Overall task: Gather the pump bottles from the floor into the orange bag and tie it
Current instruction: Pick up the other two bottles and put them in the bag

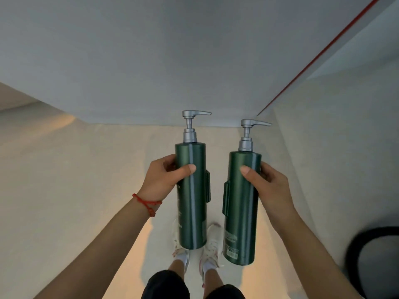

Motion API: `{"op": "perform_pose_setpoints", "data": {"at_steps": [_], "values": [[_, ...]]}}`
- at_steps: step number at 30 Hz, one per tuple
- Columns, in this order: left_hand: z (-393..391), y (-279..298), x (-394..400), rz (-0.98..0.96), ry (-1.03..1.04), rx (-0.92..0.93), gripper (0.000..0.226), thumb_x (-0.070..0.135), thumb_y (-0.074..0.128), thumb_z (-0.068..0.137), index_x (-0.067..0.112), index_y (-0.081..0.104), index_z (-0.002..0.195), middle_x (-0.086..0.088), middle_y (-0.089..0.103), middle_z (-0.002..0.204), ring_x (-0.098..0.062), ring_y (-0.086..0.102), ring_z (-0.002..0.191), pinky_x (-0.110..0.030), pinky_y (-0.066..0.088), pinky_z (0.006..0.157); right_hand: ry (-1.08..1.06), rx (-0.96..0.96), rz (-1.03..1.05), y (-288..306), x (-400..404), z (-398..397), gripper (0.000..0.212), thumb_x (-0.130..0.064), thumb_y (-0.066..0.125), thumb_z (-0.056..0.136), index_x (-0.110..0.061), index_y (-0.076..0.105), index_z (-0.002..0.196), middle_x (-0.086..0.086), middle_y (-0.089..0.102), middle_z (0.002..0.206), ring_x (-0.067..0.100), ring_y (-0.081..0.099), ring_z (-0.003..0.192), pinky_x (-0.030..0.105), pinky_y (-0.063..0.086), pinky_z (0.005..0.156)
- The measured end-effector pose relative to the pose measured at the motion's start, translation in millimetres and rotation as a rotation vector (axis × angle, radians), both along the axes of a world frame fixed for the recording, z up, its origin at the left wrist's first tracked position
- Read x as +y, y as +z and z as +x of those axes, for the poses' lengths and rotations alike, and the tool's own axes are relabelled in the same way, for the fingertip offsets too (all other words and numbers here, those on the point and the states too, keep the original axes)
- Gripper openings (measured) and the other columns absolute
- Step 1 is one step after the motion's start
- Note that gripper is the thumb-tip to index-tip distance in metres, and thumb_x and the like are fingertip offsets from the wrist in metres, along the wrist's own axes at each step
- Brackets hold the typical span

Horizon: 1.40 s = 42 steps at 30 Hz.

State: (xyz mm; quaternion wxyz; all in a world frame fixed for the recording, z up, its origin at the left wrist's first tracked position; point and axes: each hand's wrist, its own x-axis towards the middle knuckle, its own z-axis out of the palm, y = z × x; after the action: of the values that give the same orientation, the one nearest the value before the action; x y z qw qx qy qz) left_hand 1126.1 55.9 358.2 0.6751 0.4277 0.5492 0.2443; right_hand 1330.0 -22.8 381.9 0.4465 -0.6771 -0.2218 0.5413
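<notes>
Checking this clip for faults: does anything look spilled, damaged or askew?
Nothing stands out. The left hand and right hand each hold a green pump bottle upright, pumps intact, no spill visible.

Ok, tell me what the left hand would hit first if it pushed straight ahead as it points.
Probably the grey wall: the left hand, gripping its green pump bottle, has nothing nearer ahead, though depth is unclear.

Head view, downward, near floor (pixel 64 169)
</notes>
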Motion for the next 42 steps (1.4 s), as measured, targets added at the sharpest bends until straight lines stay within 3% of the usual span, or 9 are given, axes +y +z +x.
{"op": "perform_pose_setpoints", "data": {"at_steps": [3,7,12,16,21,28,36,42], "values": [[-7,59,2,0.047,0.044,-0.029,0.013,0.024,0.070,0.061,0.026,0.072,0.074,0.009,0.073,0.072,-0.013,0.068,0.076,-0.025,0.058,0.067,0.008,-0.027,0.032,62,0,-6,0.016,-0.024,0.070,0.073,-0.026,0.069,0.089,-0.012,0.073,0.075,0.004,0.068,0.071,0.014,0.050,0.058],[-23,132,5,0.117,0.111,-0.028,0.017,0.012,0.073,0.072,0.024,0.068,0.082,0.002,0.071,0.081,-0.023,0.066,0.083,-0.036,0.056,0.073,-0.023,-0.025,0.085,141,6,-19,0.028,-0.032,0.071,0.064,-0.020,0.069,0.088,-0.007,0.074,0.072,0.011,0.069,0.068,0.019,0.054,0.057],[-59,208,2,0.214,0.189,-0.029,0.020,0.027,0.072,0.061,0.026,0.068,0.081,0.011,0.073,0.073,-0.009,0.067,0.075,-0.021,0.055,0.062,-0.001,-0.040,0.163,218,23,-46,0.047,-0.051,0.071,0.050,-0.022,0.070,0.088,0.000,0.074,0.079,0.018,0.070,0.076,0.028,0.057,0.066],[-87,252,-2,0.279,0.278,-0.001,0.019,0.012,0.073,0.072,0.025,0.066,0.084,0.008,0.070,0.079,-0.008,0.066,0.074,-0.016,0.053,0.059,0.055,-0.038,0.227,258,42,-71,0.040,-0.046,0.070,0.056,-0.019,0.069,0.087,0.003,0.072,0.081,0.022,0.068,0.076,0.033,0.056,0.069],[-115,286,-21,0.338,0.448,0.036,0.020,0.010,0.072,0.073,0.025,0.067,0.084,0.009,0.070,0.078,-0.005,0.066,0.071,-0.015,0.051,0.058,0.236,-0.048,0.295,290,68,-98,0.011,-0.021,0.068,0.077,-0.019,0.067,0.088,0.004,0.070,0.083,0.018,0.067,0.074,0.027,0.057,0.066],[-131,313,-74,0.373,0.798,0.131,0.023,0.026,0.069,0.061,0.027,0.065,0.083,0.005,0.069,0.082,0.000,0.064,0.070,-0.013,0.051,0.060,0.585,0.015,0.394,312,90,-133,0.010,-0.014,0.069,0.076,-0.022,0.067,0.082,-0.009,0.070,0.069,0.002,0.065,0.062,0.014,0.049,0.054],[-146,335,-177,0.389,1.184,0.257,0.021,0.010,0.072,0.074,0.025,0.063,0.085,0.002,0.068,0.085,-0.011,0.063,0.078,-0.025,0.052,0.069,1.013,0.136,0.437,327,59,-206,0.010,-0.012,0.069,0.077,-0.019,0.067,0.083,-0.011,0.072,0.069,0.002,0.065,0.063,0.014,0.049,0.055],[-168,350,-286,0.401,1.464,0.382,0.025,0.008,0.070,0.074,0.029,0.061,0.084,0.006,0.067,0.085,-0.004,0.062,0.075,-0.016,0.053,0.063,1.332,0.225,0.427,336,-15,-277,0.009,-0.016,0.070,0.076,-0.022,0.067,0.083,-0.011,0.073,0.074,0.005,0.067,0.067,0.015,0.050,0.056]]}}
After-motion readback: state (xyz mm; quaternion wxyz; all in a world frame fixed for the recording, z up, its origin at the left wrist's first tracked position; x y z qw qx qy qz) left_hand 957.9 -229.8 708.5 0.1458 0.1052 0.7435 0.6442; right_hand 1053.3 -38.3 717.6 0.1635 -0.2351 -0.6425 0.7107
